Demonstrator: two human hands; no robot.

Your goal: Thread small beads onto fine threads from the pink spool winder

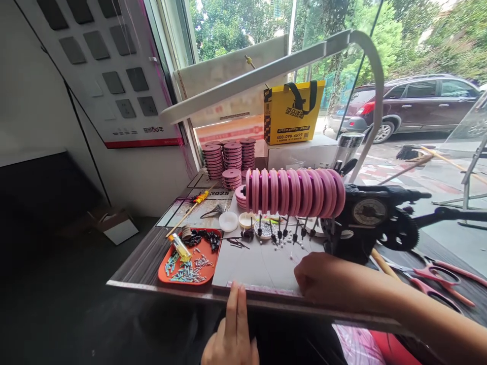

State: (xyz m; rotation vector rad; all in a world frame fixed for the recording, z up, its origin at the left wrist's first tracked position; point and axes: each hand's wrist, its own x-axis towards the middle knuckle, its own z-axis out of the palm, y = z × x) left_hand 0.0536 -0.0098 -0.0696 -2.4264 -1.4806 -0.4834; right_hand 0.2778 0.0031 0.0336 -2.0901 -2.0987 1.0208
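Observation:
My left hand rests at the near edge of the grey work mat, fingers stretched out flat with nothing in them. My right hand lies on the mat's right part with its fingers curled down onto the surface; what they pinch is hidden. Just beyond it, small white beads are scattered, and a row of pink spools hangs on a black hand-crank machine.
An orange tray of small beads and a lighter sits at the left. Stacks of pink discs, a yellow bag, a white lamp arm and pink scissors surround the mat. The table edge runs close in front.

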